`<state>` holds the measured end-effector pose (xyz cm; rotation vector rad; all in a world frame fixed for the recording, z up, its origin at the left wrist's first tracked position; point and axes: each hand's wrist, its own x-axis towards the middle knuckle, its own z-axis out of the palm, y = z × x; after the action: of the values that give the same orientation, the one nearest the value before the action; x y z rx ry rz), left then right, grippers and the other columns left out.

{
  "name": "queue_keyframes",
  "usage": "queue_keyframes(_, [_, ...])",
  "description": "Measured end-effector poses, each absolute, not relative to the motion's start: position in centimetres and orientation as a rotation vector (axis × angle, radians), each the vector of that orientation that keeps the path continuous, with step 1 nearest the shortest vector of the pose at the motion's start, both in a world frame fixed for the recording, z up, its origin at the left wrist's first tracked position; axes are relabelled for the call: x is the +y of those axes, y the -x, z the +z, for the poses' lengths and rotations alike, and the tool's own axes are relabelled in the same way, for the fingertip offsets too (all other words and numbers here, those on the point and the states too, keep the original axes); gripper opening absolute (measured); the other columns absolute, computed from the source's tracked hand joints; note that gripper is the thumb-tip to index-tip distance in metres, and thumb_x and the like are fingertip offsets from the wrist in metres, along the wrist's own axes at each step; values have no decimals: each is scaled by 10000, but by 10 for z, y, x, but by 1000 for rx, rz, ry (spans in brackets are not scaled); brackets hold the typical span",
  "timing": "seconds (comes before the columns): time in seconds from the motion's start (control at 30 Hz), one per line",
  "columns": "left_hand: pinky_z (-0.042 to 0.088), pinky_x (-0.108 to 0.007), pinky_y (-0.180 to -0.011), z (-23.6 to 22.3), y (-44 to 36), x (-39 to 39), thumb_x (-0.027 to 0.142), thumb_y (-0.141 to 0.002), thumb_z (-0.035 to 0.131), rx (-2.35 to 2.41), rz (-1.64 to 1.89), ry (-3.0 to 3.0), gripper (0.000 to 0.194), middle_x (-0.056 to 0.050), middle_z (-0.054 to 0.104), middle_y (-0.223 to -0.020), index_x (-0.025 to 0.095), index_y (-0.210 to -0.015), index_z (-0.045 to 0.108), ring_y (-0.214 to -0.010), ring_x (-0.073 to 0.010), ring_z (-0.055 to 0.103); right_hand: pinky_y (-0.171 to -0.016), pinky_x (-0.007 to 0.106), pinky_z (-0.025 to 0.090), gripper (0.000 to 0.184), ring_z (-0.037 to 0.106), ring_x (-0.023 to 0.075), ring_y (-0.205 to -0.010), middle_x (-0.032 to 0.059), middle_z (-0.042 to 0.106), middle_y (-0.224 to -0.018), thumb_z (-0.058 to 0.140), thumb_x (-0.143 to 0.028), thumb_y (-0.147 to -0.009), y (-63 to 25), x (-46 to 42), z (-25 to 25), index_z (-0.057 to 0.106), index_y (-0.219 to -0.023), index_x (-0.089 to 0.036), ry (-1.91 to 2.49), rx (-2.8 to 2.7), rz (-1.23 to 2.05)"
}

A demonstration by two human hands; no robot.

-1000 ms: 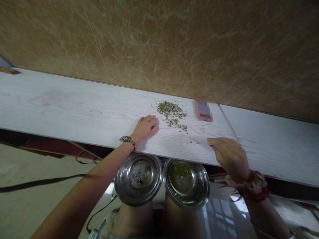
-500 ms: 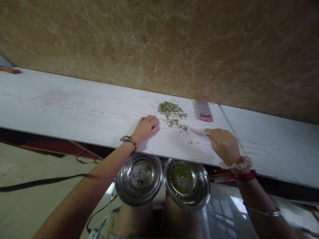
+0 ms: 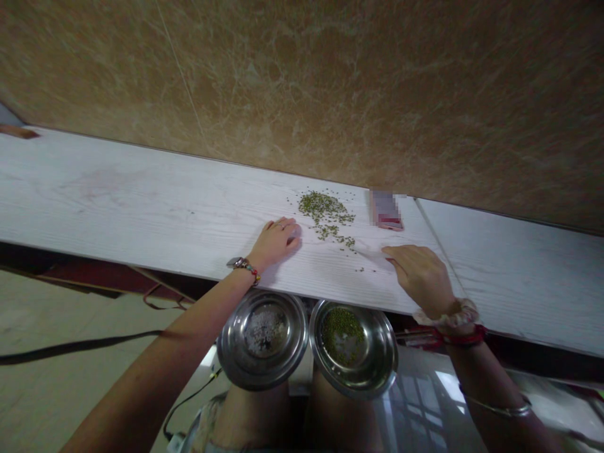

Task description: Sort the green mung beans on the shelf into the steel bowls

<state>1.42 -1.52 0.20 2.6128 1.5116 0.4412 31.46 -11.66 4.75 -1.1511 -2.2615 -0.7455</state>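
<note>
Small green beans [image 3: 323, 207], which look like mung beans, lie in a loose pile on the white wood-grain board [image 3: 226, 207]. My left hand [image 3: 276, 240] rests palm down just left of them, fingers loosely out, holding nothing. To the right of the pile, my right hand [image 3: 419, 274] pinches a thin, whitish spoon-like utensil [image 3: 370, 253]. Its tip reaches the lowest beans; its exact shape blurs into the board. Below the board's edge, a steel bowl [image 3: 389, 333] holds more green beans. Beside it, another steel bowl [image 3: 231, 365] contains whitish, clear-looking bits.
A phone-like object [image 3: 387, 211], partly pixelated, lies behind my right hand near the brown marbled wall [image 3: 302, 82]. Both bowls sit above my knees [image 3: 257, 415]. A dark strap [image 3: 80, 345] and a cable [image 3: 189, 399] are at the lower left.
My right hand has shifted slightly left with the utensil, whose tip has dipped a little lower beside the bottom beans. My left hand stays put.
</note>
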Motion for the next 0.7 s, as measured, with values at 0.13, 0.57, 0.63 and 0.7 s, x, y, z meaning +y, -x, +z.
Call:
queue_keyframes(0.13, [346, -463, -1104, 1, -14, -15, 293, -928, 449, 1510, 445, -2611, 328, -76, 546, -1416, 224, -1211, 600, -1331, -254, 459, -732, 305, 432, 241, 643, 169, -788, 46, 744, -829, 474, -88, -898, -316, -123, 51, 689, -936, -188, 1127, -2266, -716])
queue_keyframes(0.57, [335, -454, -1117, 3, -15, -17, 286, -929, 456, 1535, 416, -2592, 346, -90, 535, -1429, 198, -1230, 600, -1341, -257, 453, -710, 307, 449, 225, 658, 170, -769, 46, 751, -823, 479, -102, -912, -315, -123, 50, 688, -930, -183, 1132, -2280, -723])
queue_keyframes(0.63, [337, -453, -1115, 3, -15, -17, 284, -927, 456, 1533, 425, -2592, 344, -82, 538, -1427, 208, -1230, 601, -1339, -253, 456, -711, 305, 452, 219, 659, 169, -766, 44, 750, -817, 486, -95, -908, -315, -128, 52, 687, -928, -180, 1120, -2277, -725])
queue_keyframes(0.7, [342, -450, -1112, 2, -16, -17, 283, -927, 457, 1530, 438, -2599, 337, -68, 543, -1424, 226, -1224, 603, -1336, -247, 459, -716, 302, 454, 219, 660, 168, -767, 42, 750, -818, 486, -89, -906, -315, -129, 55, 684, -931, -180, 1117, -2267, -745])
